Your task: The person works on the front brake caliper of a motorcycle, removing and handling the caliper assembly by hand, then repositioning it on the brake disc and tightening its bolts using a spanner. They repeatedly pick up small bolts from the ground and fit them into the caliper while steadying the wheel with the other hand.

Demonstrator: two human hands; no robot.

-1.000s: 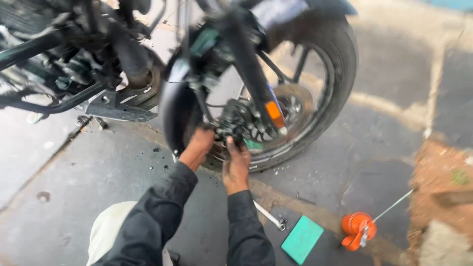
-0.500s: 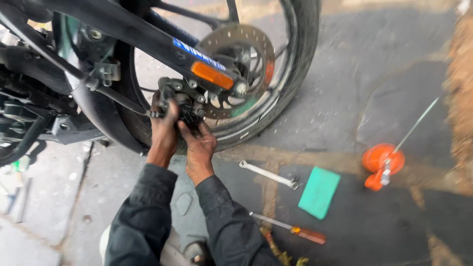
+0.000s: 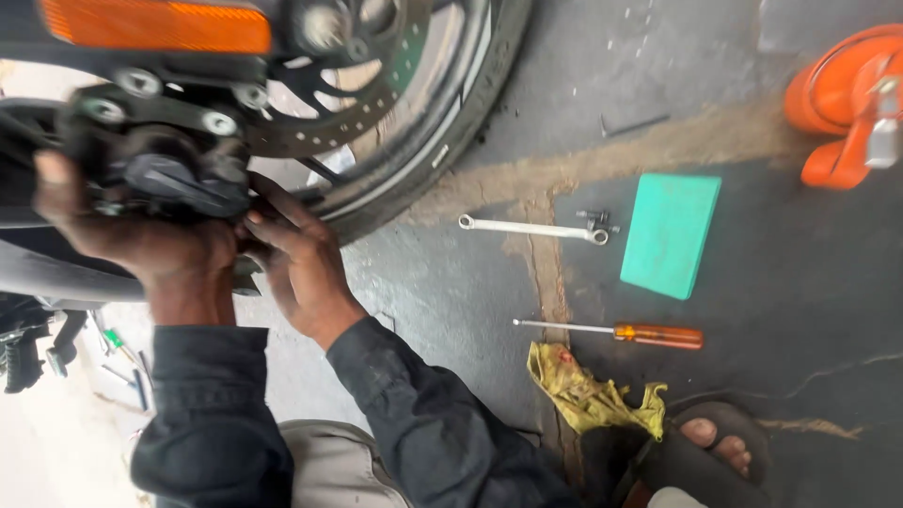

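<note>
The left hand (image 3: 132,235) wraps its fingers around the black brake caliper (image 3: 160,160) from below and from the far left side, gripping it closed. The caliper sits against the lower edge of the drilled brake disc (image 3: 348,103) of the motorcycle wheel (image 3: 470,103), its long axis running roughly left to right across the view, bolt heads showing along its upper edge. An orange reflector (image 3: 155,26) lies above it.

Just beside the left hand, the right hand (image 3: 296,263) has its fingers pressed up against the right end of the caliper, fingertips tucked in beneath it; whether they pinch a small part there cannot be told. The two hands touch each other under the caliper. Both sleeves are dark.

To the right of the hands, on the stained pavement (image 3: 451,282), a silver wrench (image 3: 531,229) lies with its long axis left to right, a few small bolts (image 3: 597,219) at its right end. Below it a screwdriver (image 3: 611,331) with an amber handle lies parallel, its thin shaft pointing left toward the right hand. Near it, lower, is a crumpled yellow rag (image 3: 588,395), and beside that a foot in a dark sandal (image 3: 715,447).

Farther right lies a green rectangular pad (image 3: 670,233), tilted slightly. At the far upper right, well apart from the hands, stands an orange oil can (image 3: 842,103).
</note>
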